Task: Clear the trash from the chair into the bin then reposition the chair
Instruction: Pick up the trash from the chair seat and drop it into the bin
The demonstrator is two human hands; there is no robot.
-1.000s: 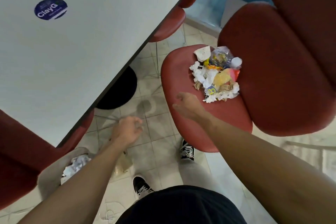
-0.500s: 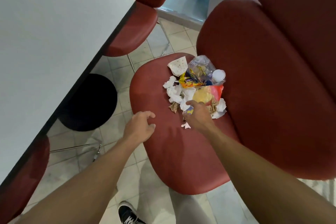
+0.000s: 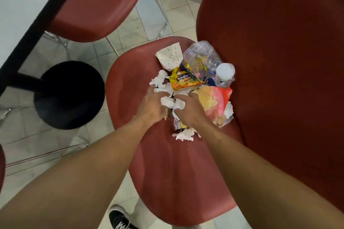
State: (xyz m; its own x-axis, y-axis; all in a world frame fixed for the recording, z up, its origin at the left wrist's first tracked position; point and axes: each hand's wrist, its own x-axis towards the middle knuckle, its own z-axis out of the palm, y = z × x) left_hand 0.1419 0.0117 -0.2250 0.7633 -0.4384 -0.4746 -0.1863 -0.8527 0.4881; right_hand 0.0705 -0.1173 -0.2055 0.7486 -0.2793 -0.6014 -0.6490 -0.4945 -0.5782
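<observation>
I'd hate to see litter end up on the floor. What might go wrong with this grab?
Both hands, left hand and right hand, gather only the near tissues. The loose tissue wad near the wrists may get left behind or knocked off the chair seat. The crushed bottle could roll.

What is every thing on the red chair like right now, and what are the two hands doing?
left hand: fingers curled into white tissues
right hand: gripping a crumpled white tissue
plastic bottle: crushed, lying down, white cap on
yellow snack wrapper: crumpled, lying in the pile
dotted paper: folded, at the pile's far edge
loose tissue: crumpled, lying on the seat
chair seat: trash on it
</observation>
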